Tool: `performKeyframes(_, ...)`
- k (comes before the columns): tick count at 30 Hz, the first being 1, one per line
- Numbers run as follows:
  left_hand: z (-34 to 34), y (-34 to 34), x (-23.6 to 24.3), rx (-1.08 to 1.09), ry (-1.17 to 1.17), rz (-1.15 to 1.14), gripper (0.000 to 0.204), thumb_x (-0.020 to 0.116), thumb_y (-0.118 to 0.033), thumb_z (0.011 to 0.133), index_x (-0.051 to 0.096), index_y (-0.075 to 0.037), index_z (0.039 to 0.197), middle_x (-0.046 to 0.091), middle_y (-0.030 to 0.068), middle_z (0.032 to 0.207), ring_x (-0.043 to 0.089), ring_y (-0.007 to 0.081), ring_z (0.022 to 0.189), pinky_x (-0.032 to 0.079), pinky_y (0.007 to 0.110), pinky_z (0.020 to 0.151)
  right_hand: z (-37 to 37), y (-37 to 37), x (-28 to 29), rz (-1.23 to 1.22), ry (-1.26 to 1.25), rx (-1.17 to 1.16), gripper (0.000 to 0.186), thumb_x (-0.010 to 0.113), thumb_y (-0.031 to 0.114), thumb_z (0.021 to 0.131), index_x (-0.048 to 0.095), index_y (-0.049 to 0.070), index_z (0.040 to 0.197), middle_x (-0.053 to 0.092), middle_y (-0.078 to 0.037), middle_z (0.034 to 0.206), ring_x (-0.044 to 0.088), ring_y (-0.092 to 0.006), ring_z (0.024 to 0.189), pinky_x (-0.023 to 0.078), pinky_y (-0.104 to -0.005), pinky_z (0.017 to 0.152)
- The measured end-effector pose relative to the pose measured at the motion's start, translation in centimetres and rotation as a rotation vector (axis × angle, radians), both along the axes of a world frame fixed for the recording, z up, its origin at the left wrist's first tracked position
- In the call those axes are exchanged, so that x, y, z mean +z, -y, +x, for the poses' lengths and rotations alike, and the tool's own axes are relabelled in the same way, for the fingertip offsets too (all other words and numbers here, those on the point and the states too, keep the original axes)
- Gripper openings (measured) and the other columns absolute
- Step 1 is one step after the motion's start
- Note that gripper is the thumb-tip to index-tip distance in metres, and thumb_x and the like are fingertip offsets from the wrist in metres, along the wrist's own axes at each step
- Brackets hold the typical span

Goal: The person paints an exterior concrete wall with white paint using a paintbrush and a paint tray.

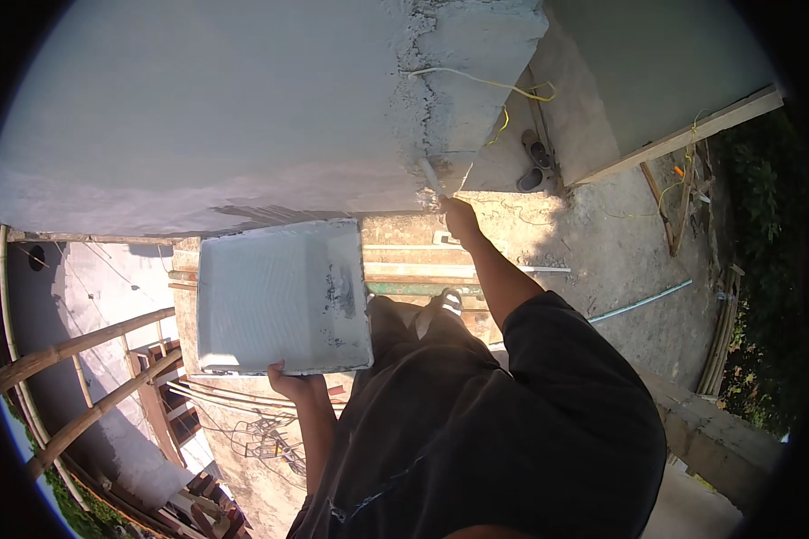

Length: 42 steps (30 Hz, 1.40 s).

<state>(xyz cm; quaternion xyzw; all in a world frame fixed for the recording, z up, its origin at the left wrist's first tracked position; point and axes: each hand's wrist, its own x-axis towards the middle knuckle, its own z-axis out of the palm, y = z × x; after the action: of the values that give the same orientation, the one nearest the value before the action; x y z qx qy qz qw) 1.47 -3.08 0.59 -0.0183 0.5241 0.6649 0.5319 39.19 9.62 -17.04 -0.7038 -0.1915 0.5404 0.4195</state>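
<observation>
Bamboo first, far left: long, round, tan bamboo poles (90, 346) slant across, well apart from the hands. Lower down, a tangle of thin, dark wire (274, 440) sits on the sunlit ground, a likely ankle-snagger on any step back that way.

Now the big one: a wide, rectangular, pale grey-blue paint tray (270, 296), out to the left of the body, its far edge near the smooth, pale grey wall (216, 99); touching or not, I can't tell. The left hand (298, 386) has it by the near edge, thumb over the rim, other fingers hidden underneath. That one-edge hold looks risky: a tired wrist or a knock on the wall could tip it and spill any wet paint.

Down by the feet, a round, green pole (422, 289) lies close to a dark-and-white shoe (451, 301); it could roll under a careless shuffle.

Up at the wall, a slim, pale, roller-like tool (431, 174) sits by a rough, crumbling, grey seam (427, 117), where loose grit could flake onto it. The right hand (461, 222) is curled snugly round its lower end. Further right, a thin, white-and-yellow wire (481, 79) juts out, ready to snag a higher reach.
</observation>
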Motion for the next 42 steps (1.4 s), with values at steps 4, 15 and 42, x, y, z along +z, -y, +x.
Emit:
performKeyframes(4, -0.5, 0.2, -0.7, 0.039, 0.043, -0.029, 0.064, 0.049, -0.024, 0.066, 0.044, -0.004, 0.126, 0.049, 0.0132, 0.123, 0.048, 0.0334, 0.115, 0.039, 0.049, 0.098, 0.1, 0.2, 0.7, 0.02, -0.125, 0.035, 0.038, 0.056, 0.04, 0.092, 0.054, 0.008, 0.072, 0.038, 0.002, 0.049, 0.034, -0.0104, 0.039, 0.027, -0.0305, 0.038)
performKeyframes(15, -0.9, 0.8, -1.5, 0.138, 0.09, 0.031, 0.051, 0.046, -0.019, 0.071, 0.049, -0.002, 0.119, 0.052, 0.0118, 0.117, 0.05, 0.0302, 0.111, 0.041, 0.045, 0.095, 0.8, -1.4, -1.0, -0.124, 0.091, 0.118, 0.04, 0.054, 0.045, 0.091, 0.054, 0.008, 0.078, 0.027, 0.005, 0.046, 0.024, -0.01, 0.034, 0.016, -0.0292, 0.035)
performKeyframes(42, -1.5, 1.1, -2.4, 0.163, 0.125, 0.032, 0.058, 0.046, -0.017, 0.067, 0.045, -0.001, 0.123, 0.051, 0.0125, 0.117, 0.05, 0.0316, 0.111, 0.041, 0.046, 0.097, 0.3, -0.4, -1.8, 0.104, 0.133, 0.069, 0.041, 0.055, 0.041, 0.092, 0.055, 0.006, 0.07, 0.036, 0.001, 0.051, 0.035, -0.0106, 0.044, 0.028, -0.0289, 0.044)
